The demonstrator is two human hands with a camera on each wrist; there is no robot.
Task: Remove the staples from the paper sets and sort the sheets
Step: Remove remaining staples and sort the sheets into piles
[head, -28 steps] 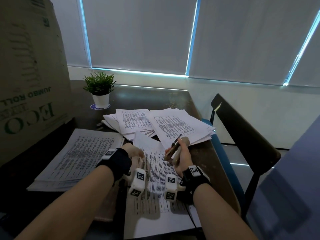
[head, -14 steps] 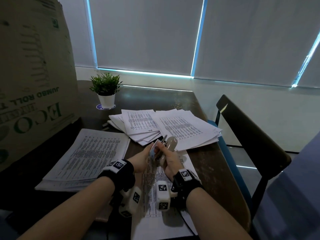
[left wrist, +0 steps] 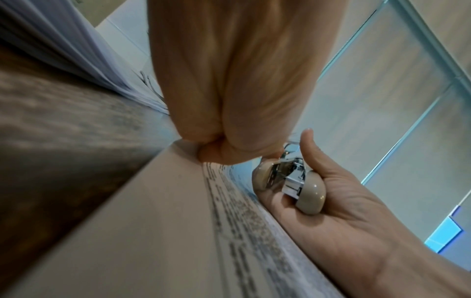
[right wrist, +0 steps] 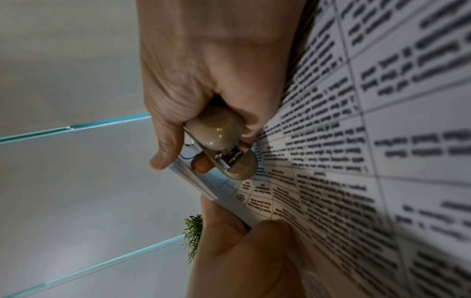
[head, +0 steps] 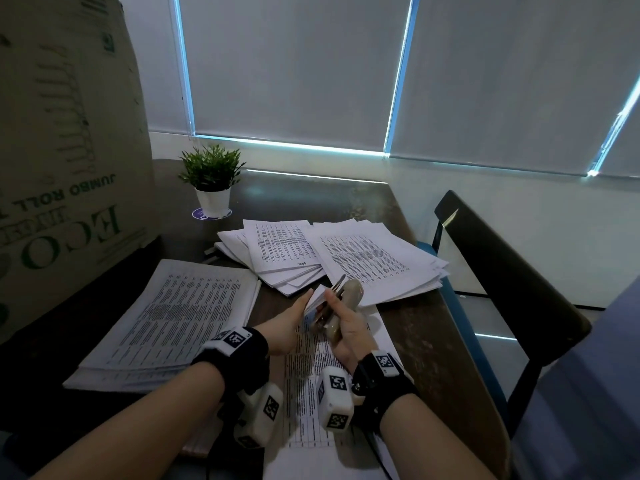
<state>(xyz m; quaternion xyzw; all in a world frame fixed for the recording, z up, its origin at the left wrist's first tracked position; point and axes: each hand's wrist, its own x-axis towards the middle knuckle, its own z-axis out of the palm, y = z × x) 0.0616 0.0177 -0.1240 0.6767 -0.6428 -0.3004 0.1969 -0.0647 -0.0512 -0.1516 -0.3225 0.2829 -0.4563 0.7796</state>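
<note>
A stapled paper set [head: 311, 372] with printed tables lies on the dark table [head: 408, 334] in front of me. Its far corner [head: 316, 296] is lifted off the table. My left hand [head: 304, 303] pinches that corner between thumb and fingers [left wrist: 216, 149]. My right hand [head: 333, 303] grips a beige staple remover [head: 348, 299], whose metal jaws sit at the raised corner. In the right wrist view the staple remover [right wrist: 224, 145] rests against the printed sheet [right wrist: 356, 141], with my left thumb [right wrist: 254, 242] below it. The staple itself is hidden.
A thick stack of sheets [head: 173, 313] lies to the left. Fanned piles of sheets [head: 349, 258] lie behind the hands. A large cardboard box [head: 62, 168] stands at the left, a potted plant [head: 211, 181] at the back, and a black chair [head: 502, 271] by the table's right edge.
My left hand left the flat sheet and took hold of the set's far corner, lifting it. My right hand brought the staple remover in against that corner.
</note>
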